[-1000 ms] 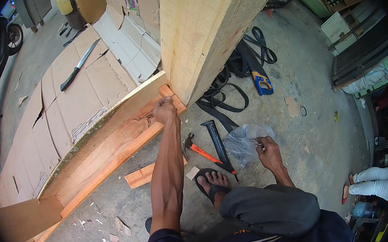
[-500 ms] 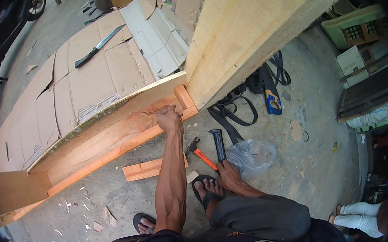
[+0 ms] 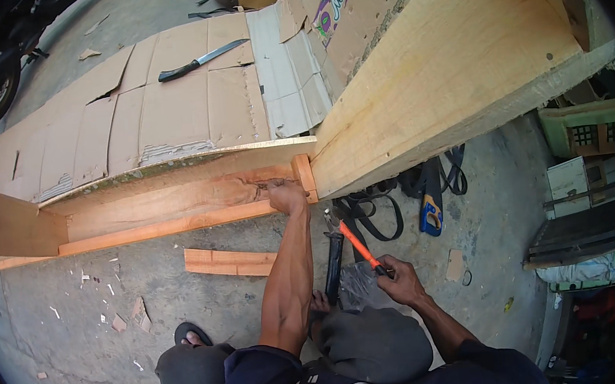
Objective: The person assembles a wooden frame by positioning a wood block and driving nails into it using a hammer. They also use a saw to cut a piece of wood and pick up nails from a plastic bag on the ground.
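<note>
My left hand is closed in a pinch at the right end of a long wooden trough, beside the short reddish end block. Whatever its fingers hold is too small to make out. My right hand grips the orange-and-black handle of a claw hammer, raised off the floor, its metal head short of the trough's front strip. Under the hammer lies a long black tool of unclear kind, next to a clear plastic bag.
A tall wooden board rises from the trough's right end. Behind, a black-handled knife lies on flattened cardboard. A loose wood strip and chips lie on the concrete floor. Right are black straps and a handsaw.
My right hand has lifted the hammer off the floor and moved right and slightly up. My left hand stays at the trough's end. The whole view has shifted and turned.
</note>
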{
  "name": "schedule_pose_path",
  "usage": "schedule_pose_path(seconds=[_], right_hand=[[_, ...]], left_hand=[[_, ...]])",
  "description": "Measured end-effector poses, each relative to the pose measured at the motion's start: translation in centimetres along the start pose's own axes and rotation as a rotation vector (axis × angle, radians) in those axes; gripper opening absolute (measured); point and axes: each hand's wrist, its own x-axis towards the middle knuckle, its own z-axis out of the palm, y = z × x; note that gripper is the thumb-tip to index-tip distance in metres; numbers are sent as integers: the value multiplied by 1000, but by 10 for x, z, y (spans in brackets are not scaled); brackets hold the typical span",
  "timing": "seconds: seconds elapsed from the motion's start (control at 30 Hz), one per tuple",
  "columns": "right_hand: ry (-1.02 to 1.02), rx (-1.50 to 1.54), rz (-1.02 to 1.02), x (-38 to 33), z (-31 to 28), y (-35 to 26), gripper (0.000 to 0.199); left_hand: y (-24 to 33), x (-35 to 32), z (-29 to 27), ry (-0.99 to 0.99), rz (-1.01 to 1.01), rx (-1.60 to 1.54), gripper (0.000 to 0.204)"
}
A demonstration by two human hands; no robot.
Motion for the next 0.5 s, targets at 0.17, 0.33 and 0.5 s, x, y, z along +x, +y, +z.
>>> schedule_pose_path(seconds=[0.17, 0.33, 0.5], right_hand=[[-260, 71, -234, 23, -18, -39, 44], [-166, -140, -627, 55, -14, -153, 41], [-188, -544, -790, 92, -1, -233, 44]], left_hand=[[-1, 5, 3, 15, 20, -65, 8], [-33, 41, 4, -8, -52, -163, 15], [-27, 18, 6, -7, 4, -39, 25]])
